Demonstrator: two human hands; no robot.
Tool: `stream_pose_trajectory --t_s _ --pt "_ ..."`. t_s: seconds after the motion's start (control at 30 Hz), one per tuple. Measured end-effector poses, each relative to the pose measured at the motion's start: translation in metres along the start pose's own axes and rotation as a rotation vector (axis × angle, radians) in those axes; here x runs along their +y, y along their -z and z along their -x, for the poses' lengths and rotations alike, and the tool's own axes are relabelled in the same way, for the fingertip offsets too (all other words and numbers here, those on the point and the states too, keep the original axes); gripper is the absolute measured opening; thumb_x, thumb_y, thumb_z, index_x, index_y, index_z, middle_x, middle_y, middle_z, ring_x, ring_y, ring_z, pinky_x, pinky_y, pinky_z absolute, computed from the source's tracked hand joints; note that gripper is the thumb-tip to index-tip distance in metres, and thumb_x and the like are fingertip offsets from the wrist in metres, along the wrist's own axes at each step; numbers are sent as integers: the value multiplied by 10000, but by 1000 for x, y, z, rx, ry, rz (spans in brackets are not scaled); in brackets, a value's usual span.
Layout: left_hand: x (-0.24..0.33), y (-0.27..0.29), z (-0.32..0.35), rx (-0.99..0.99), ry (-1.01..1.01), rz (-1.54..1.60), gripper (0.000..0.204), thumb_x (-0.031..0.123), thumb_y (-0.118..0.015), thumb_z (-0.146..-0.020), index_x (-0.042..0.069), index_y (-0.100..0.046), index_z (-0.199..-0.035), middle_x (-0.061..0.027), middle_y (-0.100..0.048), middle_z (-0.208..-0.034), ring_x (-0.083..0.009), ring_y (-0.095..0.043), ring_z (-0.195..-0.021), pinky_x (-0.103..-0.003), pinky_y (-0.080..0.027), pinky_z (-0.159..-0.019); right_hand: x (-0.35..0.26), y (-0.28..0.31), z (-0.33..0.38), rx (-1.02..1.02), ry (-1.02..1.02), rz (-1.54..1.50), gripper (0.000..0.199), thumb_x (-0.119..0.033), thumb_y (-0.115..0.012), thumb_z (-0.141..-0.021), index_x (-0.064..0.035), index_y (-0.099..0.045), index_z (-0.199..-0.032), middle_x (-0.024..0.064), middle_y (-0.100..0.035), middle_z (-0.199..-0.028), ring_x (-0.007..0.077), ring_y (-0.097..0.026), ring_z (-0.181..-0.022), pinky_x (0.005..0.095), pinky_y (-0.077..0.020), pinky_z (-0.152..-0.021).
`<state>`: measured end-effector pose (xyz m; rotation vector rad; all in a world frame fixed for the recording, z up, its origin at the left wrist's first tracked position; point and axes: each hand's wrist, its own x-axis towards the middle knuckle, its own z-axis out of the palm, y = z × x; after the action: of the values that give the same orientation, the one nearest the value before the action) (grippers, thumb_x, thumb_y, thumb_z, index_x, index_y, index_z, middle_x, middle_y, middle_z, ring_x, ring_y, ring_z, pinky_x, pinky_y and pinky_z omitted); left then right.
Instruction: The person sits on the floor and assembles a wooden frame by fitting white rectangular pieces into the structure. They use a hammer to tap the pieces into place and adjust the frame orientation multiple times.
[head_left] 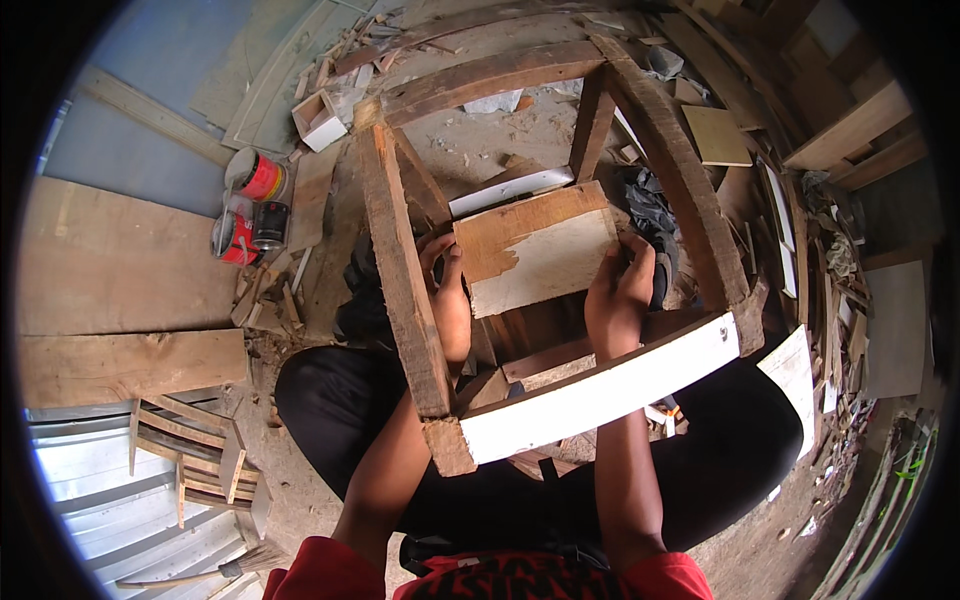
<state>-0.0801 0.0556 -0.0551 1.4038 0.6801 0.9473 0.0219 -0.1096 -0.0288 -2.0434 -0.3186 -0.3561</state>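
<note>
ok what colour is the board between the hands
The board is part white, part brown; head view.

Part-wht brn board (pixel 545 255) askew w/in wd frame (pixel 672 165).

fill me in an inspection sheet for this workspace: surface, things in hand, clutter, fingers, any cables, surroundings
surface: dusty floor, littered with scraps
things in hand: board, part bare wood, part white, seen within the opening of a rough wooden frame
clutter: wood scraps, red and black cans and a small open box, left
fingers: left fingers on the board's left edge, right fingers on its right
cables: nothing seen
surroundings: plywood sheet left, corrugated metal lower left
</note>
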Motion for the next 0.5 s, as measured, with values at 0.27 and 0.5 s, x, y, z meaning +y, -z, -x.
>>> stream_pose_trajectory --t_s 0.27,0.5 --pt "-3 -5 1 8 49 55 251 96 -666 -927 11 -626 -1159 -100 -577 -1235 -180 -531 -1161 -324 -376 -1026 -3 1 2 -58 131 250 322 -128 -617 -911 -54 -544 -1215 183 -546 -1232 380 -552 -1109 456 -434 -925" --pt "1 -2 1 -24 -29 -182 241 80 -661 -923 20 -616 -1152 -93 -577 -1190 -177 -520 -1146 -331 -381 -1008 -9 1 6 -98 61 274 427 -166 -646 -904 -80 -523 -1304 188 -529 -1281 389 -529 -1155 484 -405 -954"
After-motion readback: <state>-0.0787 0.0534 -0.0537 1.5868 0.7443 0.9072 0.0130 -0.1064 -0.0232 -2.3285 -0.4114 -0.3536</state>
